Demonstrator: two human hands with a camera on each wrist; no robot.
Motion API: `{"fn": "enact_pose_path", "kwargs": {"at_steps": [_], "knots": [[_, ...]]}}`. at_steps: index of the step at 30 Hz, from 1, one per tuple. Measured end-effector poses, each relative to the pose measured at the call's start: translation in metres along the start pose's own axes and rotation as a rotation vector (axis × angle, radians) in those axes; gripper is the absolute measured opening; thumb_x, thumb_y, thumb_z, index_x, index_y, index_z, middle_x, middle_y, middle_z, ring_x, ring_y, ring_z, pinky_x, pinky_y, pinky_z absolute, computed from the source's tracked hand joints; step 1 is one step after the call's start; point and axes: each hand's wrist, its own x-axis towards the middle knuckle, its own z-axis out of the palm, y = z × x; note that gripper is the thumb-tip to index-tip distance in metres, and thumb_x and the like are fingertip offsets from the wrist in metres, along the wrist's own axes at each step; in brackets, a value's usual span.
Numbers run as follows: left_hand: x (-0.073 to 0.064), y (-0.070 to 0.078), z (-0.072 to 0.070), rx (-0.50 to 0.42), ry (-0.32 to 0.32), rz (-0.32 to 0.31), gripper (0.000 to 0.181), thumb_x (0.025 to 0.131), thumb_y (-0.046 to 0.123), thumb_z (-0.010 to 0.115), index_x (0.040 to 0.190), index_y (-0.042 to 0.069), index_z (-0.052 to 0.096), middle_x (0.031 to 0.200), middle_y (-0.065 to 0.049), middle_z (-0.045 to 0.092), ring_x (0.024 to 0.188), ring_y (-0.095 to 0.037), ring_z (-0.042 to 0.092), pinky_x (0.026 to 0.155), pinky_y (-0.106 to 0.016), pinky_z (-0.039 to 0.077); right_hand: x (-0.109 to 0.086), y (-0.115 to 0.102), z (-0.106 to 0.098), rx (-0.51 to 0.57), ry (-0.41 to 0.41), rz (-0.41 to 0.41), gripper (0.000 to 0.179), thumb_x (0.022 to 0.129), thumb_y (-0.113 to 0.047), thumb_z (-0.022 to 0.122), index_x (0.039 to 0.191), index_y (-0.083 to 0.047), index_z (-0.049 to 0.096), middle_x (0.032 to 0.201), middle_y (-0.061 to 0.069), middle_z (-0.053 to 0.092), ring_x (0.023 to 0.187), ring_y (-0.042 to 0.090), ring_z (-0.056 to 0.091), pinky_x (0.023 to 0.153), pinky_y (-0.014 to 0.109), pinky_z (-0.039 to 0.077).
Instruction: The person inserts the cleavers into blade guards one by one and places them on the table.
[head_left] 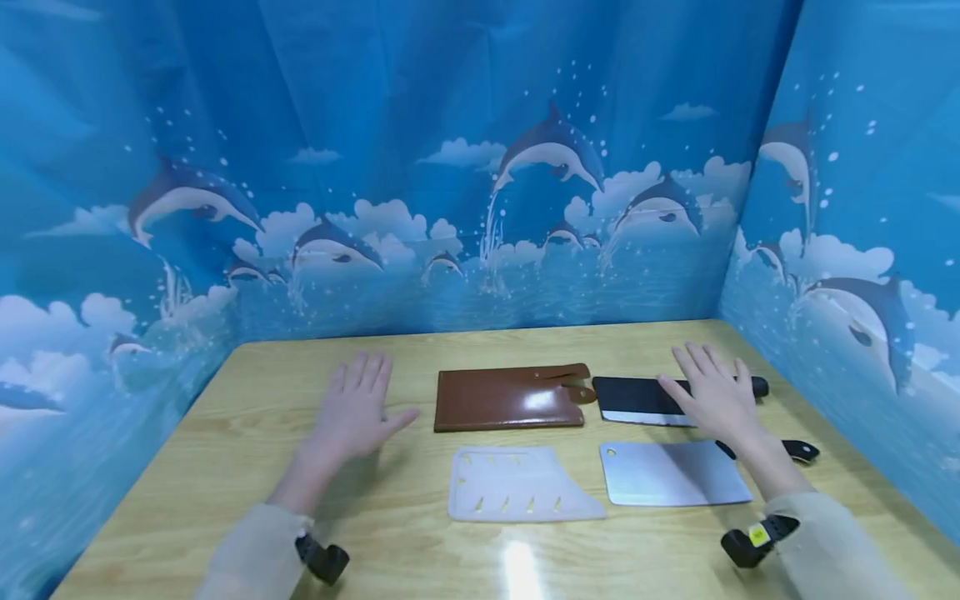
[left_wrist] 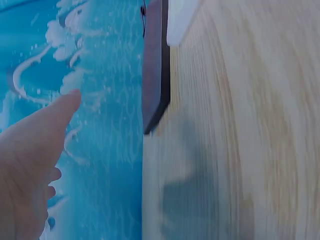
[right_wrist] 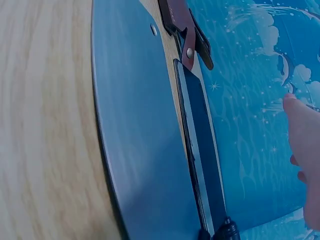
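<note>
Closest in, two pale sleeves (head_left: 832, 542) came up from the bottom with a small black camera (head_left: 757, 542) on each wrist. Wood grain ran between them across the near part of the table (head_left: 405, 567).

Next row out: a white plastic guard (head_left: 517, 487) lay flat around the middle, its pointed corner just beside the silver cleaver (head_left: 667, 475), so only a sliver of room there. The cleaver's black handle stuck out to the right, partly hidden under the right wrist, its end near the table's right edge.

Left hand (head_left: 354, 412) hung over the wood, palm down, fingers straight and pretty much together, thumb poking out toward the brown sheath (head_left: 495, 400). It had a wide stretch of tabletop on its left. Right hand (head_left: 716, 396) hovered over the black knife (head_left: 630, 396), fingers straight and a bit fanned, thumb out, pinching nothing.

Sheath and knife made the far row, the sheath's strap end right up by the blade's end; can't tell if they touched. Only a thin strip of wood split the knife from the cleaver. Past the table's back edge hung a blue dolphin curtain (head_left: 420, 100).
</note>
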Motion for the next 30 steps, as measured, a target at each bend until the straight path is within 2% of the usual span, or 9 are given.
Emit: {"fn": "enact_pose_path", "kwargs": {"at_steps": [3, 7, 9, 12, 15, 18, 21, 25, 30], "knots": [[0.0, 0.011, -0.003, 0.008, 0.035, 0.038, 0.096, 0.086, 0.071, 0.034, 0.148, 0.0, 0.015, 0.153, -0.019, 0.014, 0.141, -0.038, 0.01, 0.112, -0.054, 0.006, -0.002, 0.005, -0.002, -0.001, 0.09, -0.038, 0.064, 0.095, -0.045, 0.046, 0.136, 0.004, 0.042, 0.139, 0.029, 0.037, 0.127, 0.047, 0.03, 0.1, 0.067, 0.017], [0.002, 0.027, -0.005, -0.028, 0.08, 0.074, 0.081, 0.087, 0.057, 0.051, 0.139, -0.003, 0.038, 0.14, -0.022, 0.041, 0.13, -0.038, 0.036, 0.109, -0.053, 0.022, -0.007, 0.015, -0.004, 0.057, 0.223, -0.107, 0.046, 0.09, -0.03, 0.061, 0.12, 0.005, 0.057, 0.12, 0.029, 0.054, 0.11, 0.047, 0.047, 0.088, 0.064, 0.035], [0.002, 0.035, -0.004, -0.037, 0.094, 0.094, 0.072, 0.086, 0.054, 0.056, 0.13, -0.003, 0.048, 0.128, -0.02, 0.052, 0.12, -0.036, 0.046, 0.104, -0.051, 0.033, -0.01, 0.022, -0.006, 0.099, 0.263, -0.128, 0.04, 0.088, -0.025, 0.064, 0.114, 0.004, 0.061, 0.113, 0.028, 0.059, 0.104, 0.047, 0.051, 0.084, 0.062, 0.039], [0.003, 0.048, 0.0, -0.034, 0.094, 0.129, 0.065, 0.085, 0.054, 0.058, 0.119, 0.0, 0.054, 0.116, -0.015, 0.058, 0.111, -0.033, 0.052, 0.097, -0.047, 0.041, -0.015, 0.033, -0.009, 0.16, 0.271, -0.138, 0.036, 0.086, -0.022, 0.066, 0.11, 0.005, 0.063, 0.108, 0.027, 0.061, 0.101, 0.046, 0.052, 0.081, 0.06, 0.04], [0.001, 0.058, 0.006, -0.039, 0.075, 0.166, 0.064, 0.084, 0.056, 0.058, 0.118, 0.001, 0.055, 0.113, -0.013, 0.059, 0.11, -0.031, 0.053, 0.097, -0.046, 0.041, -0.02, 0.044, -0.011, 0.196, 0.235, -0.135, 0.037, 0.085, -0.019, 0.068, 0.11, 0.006, 0.062, 0.105, 0.028, 0.062, 0.097, 0.045, 0.054, 0.079, 0.058, 0.042], [-0.001, 0.068, 0.011, -0.068, 0.041, 0.209, 0.066, 0.084, 0.057, 0.058, 0.12, 0.002, 0.054, 0.115, -0.013, 0.059, 0.111, -0.031, 0.052, 0.098, -0.047, 0.04, -0.028, 0.056, -0.012, 0.228, 0.18, -0.098, 0.039, 0.083, -0.018, 0.069, 0.111, 0.008, 0.062, 0.103, 0.027, 0.062, 0.095, 0.044, 0.055, 0.078, 0.058, 0.043], [-0.002, 0.077, 0.015, -0.114, -0.021, 0.244, 0.067, 0.082, 0.059, 0.058, 0.12, 0.003, 0.055, 0.11, -0.01, 0.06, 0.103, -0.027, 0.055, 0.092, -0.044, 0.044, -0.033, 0.066, -0.011, 0.252, 0.102, -0.045, 0.043, 0.085, -0.023, 0.068, 0.114, 0.007, 0.06, 0.105, 0.028, 0.061, 0.096, 0.044, 0.055, 0.077, 0.058, 0.044], [-0.001, 0.087, 0.02, -0.158, -0.109, 0.286, 0.07, 0.079, 0.062, 0.06, 0.119, 0.005, 0.056, 0.104, -0.005, 0.061, 0.096, -0.021, 0.056, 0.082, -0.037, 0.047, -0.041, 0.08, -0.01, 0.26, 0.042, -0.014, 0.045, 0.086, -0.028, 0.067, 0.115, 0.007, 0.06, 0.107, 0.028, 0.06, 0.096, 0.044, 0.055, 0.077, 0.056, 0.045], [-0.004, 0.099, 0.028, -0.116, -0.172, 0.351, 0.081, 0.073, 0.069, 0.059, 0.125, 0.007, 0.052, 0.116, -0.007, 0.057, 0.107, -0.023, 0.052, 0.092, -0.039, 0.044, -0.053, 0.095, -0.009, 0.273, -0.045, 0.01, 0.05, 0.086, -0.03, 0.066, 0.118, 0.007, 0.058, 0.11, 0.031, 0.058, 0.098, 0.047, 0.053, 0.077, 0.057, 0.046]]}}
